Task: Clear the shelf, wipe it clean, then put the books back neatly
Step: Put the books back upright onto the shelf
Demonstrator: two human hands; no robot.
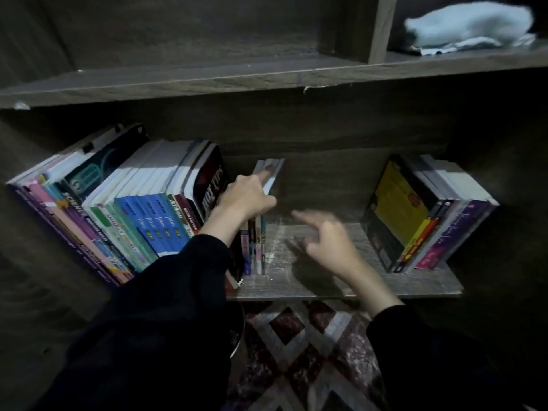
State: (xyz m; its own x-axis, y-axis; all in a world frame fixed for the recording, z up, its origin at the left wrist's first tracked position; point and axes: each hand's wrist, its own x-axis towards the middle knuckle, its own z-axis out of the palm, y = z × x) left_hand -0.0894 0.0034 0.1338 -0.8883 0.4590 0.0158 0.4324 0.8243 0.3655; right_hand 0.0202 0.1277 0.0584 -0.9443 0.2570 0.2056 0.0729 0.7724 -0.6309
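The right hand (327,243) is motion-blurred, its fingers (304,217) smeared.

Dim light. Dark wood-grain back panel (326,129), upper board (178,84) with upright divider (382,25). Diamond-patterned rug (296,336) on floor below.

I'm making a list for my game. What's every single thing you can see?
left books: many, purple, pink, blue, white, leaning at shelf's left end
thin books: a few, mixed colours, upright beside them
right books: several, yellow, black, purple, shelf's right end
shelf: one, grey-brown wood, under the books
cloth: one, pale blue, upper right compartment
rug: one, dark red and grey, floor below
sleeves: two, black, on both arms
left hand: one, holds the thin books' tops
right hand: one, blurred, fingers spread, between book groups, holding nothing
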